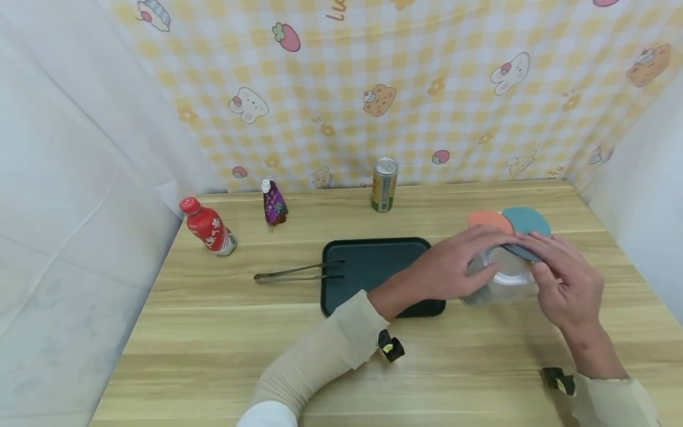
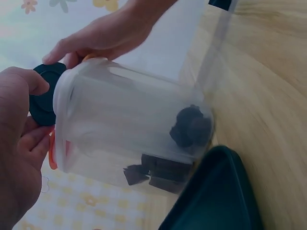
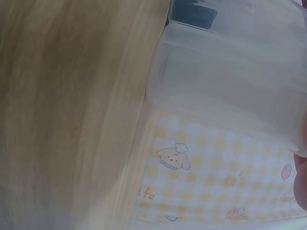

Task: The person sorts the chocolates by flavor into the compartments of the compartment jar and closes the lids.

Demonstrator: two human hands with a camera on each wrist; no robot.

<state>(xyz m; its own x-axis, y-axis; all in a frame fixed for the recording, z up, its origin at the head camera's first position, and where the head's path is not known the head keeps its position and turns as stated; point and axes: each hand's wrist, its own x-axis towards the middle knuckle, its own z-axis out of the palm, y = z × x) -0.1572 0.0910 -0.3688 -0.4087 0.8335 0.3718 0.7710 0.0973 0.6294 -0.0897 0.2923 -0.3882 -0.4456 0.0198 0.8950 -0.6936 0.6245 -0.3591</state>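
Observation:
A translucent divided container [image 2: 129, 115] stands at the right of the table with dark chunks [image 2: 168, 172] in its bottom. On its top are an orange lid [image 1: 488, 220], a teal lid [image 1: 528, 220] and a dark lid [image 1: 522, 252], which is tilted up beside a round opening. My left hand [image 1: 459, 261] reaches across from the left, its long fingers stretched over the container top; in the left wrist view its thumb lies against the dark lid. From the right, my right hand [image 1: 568, 281] pinches that lid's edge between thumb and fingers. In the right wrist view, the container's wall hides most of the hand.
A dark tray [image 1: 368, 267] lies left of the container, with metal tongs [image 1: 293, 274] across its left rim. Behind stand a can [image 1: 384, 185], a purple pouch [image 1: 274, 204] and a red bottle [image 1: 210, 227]. A patterned curtain [image 1: 320, 89] hangs along the table's back edge.

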